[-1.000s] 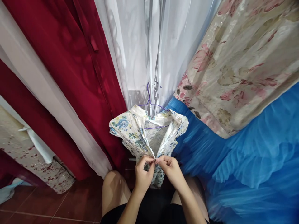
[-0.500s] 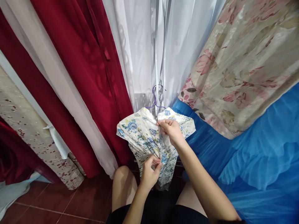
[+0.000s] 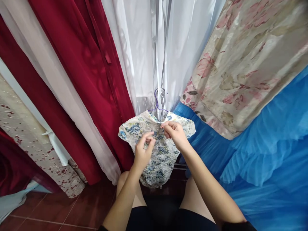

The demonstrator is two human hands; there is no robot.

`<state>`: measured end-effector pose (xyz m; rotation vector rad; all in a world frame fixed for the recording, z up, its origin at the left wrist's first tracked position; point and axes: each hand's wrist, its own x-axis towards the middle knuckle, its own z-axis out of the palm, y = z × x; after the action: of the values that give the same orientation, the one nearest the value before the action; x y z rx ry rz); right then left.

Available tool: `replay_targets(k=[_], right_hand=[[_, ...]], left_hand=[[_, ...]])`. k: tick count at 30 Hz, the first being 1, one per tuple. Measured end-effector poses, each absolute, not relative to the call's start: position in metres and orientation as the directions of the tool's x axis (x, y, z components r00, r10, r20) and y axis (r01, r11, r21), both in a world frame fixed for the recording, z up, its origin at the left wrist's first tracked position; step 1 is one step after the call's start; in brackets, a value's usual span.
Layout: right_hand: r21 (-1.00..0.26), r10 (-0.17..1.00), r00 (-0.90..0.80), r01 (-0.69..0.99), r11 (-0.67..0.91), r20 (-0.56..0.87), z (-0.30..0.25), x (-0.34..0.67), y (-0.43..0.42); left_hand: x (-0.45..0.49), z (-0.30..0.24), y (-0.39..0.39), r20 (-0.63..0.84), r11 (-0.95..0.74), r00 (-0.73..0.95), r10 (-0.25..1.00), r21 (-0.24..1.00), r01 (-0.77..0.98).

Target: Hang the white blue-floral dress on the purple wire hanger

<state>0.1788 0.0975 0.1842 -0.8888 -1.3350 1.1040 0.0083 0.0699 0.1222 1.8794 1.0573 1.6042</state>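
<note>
A small white dress with blue and green flowers (image 3: 157,157) hangs on a purple wire hanger (image 3: 157,101) among longer garments. My right hand (image 3: 174,133) pinches the fabric at the dress's neckline, just under the hanger hook. My left hand (image 3: 143,150) is raised to the upper chest of the dress, fingers curled with thumb and fingertips together on the cloth. Both hands rest against the front of the dress.
Dark red garments (image 3: 79,73) and a pale strip hang at left, sheer white fabric (image 3: 141,48) behind, a cream rose-print cloth (image 3: 250,61) and bright blue tulle (image 3: 260,154) at right. A beige speckled cloth (image 3: 31,144) hangs far left. Reddish floor tiles (image 3: 72,211) lie below; my knees show.
My left hand has risen from the dress's lower front to its upper chest. My right hand stays at the neckline. The open front of a second ago is now drawn together.
</note>
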Motion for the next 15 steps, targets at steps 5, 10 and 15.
replay_targets(k=[5, 10, 15], right_hand=[[-0.943, 0.941, -0.067, -0.058, 0.327, 0.331, 0.188, 0.179, 0.097], [-0.943, 0.949, -0.014, 0.101, 0.316, 0.316, 0.151, 0.175, 0.11], [-0.973, 0.975, -0.121, 0.116, 0.201, 0.187, 0.101, 0.169, 0.096]], left_hand=[[0.023, 0.183, 0.104, 0.727, -0.734, 0.199, 0.657, 0.556, 0.39], [0.018, 0.202, 0.114, 0.852, -0.763, 0.106, 0.513, 0.396, 0.51], [-0.052, 0.196, 0.147, 0.697, -0.688, -0.464, 0.547, 0.69, 0.226]])
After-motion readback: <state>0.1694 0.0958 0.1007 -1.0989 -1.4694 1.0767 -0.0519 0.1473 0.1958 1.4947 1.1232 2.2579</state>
